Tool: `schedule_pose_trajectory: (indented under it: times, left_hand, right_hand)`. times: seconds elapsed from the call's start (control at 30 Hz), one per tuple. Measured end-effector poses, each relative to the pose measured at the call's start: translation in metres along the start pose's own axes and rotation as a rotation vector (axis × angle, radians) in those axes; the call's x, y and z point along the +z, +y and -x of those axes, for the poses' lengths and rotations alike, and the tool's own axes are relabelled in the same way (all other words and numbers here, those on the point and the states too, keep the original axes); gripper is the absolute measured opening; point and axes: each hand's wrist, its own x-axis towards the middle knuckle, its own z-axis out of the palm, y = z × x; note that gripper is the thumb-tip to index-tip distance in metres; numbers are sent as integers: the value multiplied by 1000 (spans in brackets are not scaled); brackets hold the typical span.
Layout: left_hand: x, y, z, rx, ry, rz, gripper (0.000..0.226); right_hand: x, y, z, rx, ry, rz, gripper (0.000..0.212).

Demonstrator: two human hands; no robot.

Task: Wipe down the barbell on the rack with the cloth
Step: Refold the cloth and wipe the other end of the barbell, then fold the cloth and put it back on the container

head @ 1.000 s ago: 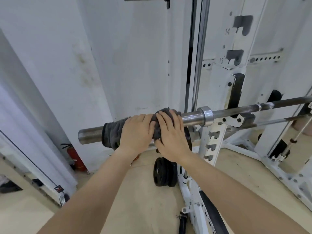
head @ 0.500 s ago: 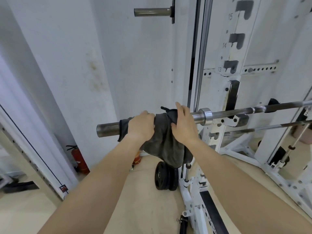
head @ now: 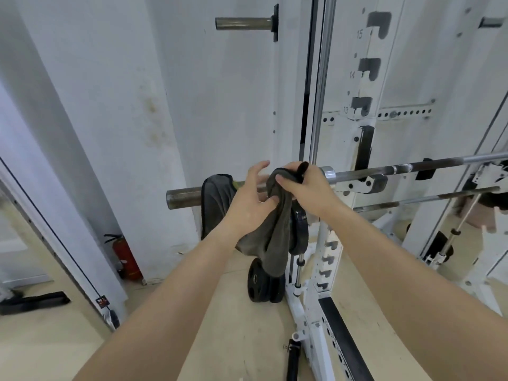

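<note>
Head view: our right hand fingers are pinching the cloth draping over the barbell; our left hand fingers are hovering spread beside it.

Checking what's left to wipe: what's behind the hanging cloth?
The cloth hides the middle of the barbell sleeve; only its bare left end and the collar show. Black weight plates on the floor peek out below it.

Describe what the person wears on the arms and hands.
Nothing is worn: the left hand and right hand are bare, with no gloves, rings, watch or wristband visible. No sleeves show anywhere up to the picture's lower edge.
</note>
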Motion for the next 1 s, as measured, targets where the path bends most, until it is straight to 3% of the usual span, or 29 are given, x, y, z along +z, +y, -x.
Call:
schedule_pose_trajectory:
  times: [0.13,0.23,0.4,0.5,0.6,0.77,0.87,1.0]
  left_hand:
    - [11,19,17,-27,100,-3,19]
    - [20,33,32,-81,223,6,11]
    - [50,61,56,-95,366,-14,17]
    - [65,73,69,-120,388,-36,24]
    - [81,88,87,-115,366,-99,19]
    - [103,108,110,-176,349,-139,12]
    - [103,110,121,-277,314,-160,20]
    - [96,108,132,-341,329,-216,25]
  right_hand:
    - [-27,-15,22,86,-16,-224,6]
    - [-47,-14,43,96,-2,-231,2]
    - [-87,12,84,167,-188,-122,19]
    - [-117,29,113,235,-283,-86,7]
    - [-141,44,135,237,-197,-15,31]
    - [-157,51,155,320,-68,-177,38]
    - [-161,49,163,344,-152,-158,46]
    - [-163,46,170,305,-260,-58,40]
